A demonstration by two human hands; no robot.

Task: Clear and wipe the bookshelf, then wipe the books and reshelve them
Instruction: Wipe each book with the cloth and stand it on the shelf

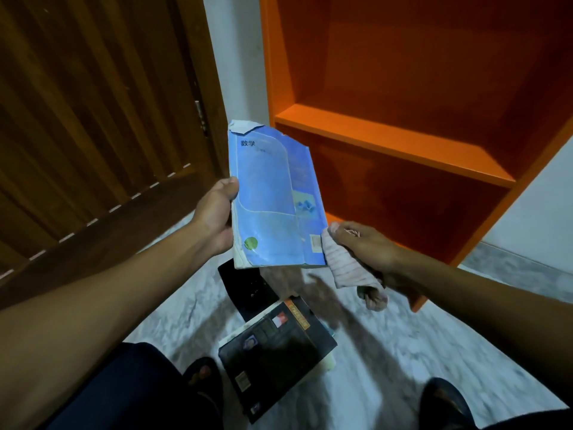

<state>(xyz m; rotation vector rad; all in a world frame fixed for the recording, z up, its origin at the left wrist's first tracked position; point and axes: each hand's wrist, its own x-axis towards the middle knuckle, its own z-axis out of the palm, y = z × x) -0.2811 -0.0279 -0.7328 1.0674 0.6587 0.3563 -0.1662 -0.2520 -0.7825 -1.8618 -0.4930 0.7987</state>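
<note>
My left hand (217,212) grips a worn blue book (273,200) by its left edge and holds it up, cover facing me, in front of the orange bookshelf (390,141). A corner of its cover is torn at the top. At the book's lower right corner my right hand (369,246) holds a pale striped cloth (350,268), which touches that corner and hangs down. The shelves in view hold nothing. On the floor below lie a black book (273,352) on top of other books and a second dark book (245,283) behind it.
A brown wooden door (93,119) stands at the left, with a strip of white wall between it and the shelf. The floor (387,352) is pale marbled tile. My feet in dark sandals (201,377) flank the books on the floor.
</note>
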